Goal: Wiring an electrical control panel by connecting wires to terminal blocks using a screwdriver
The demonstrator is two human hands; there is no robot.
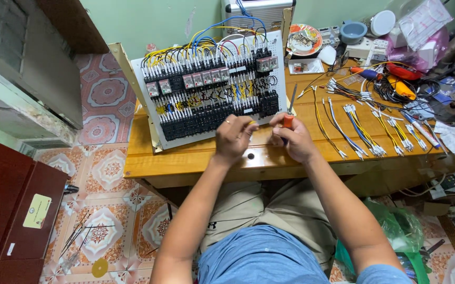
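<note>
A white panel full of black terminal blocks, relays and yellow, blue and red wires leans on the wooden table. My left hand pinches a yellow wire end just below the panel's lower edge. My right hand grips a screwdriver with an orange handle, its shaft pointing up beside the panel's right edge. The two hands sit close together above the table's front part.
Bundles of cut wires with white ferrules lie on the table to the right. Further right are orange-handled tools, cables and clutter. A plate of small parts stands behind. A dark red cabinet stands on the tiled floor at left.
</note>
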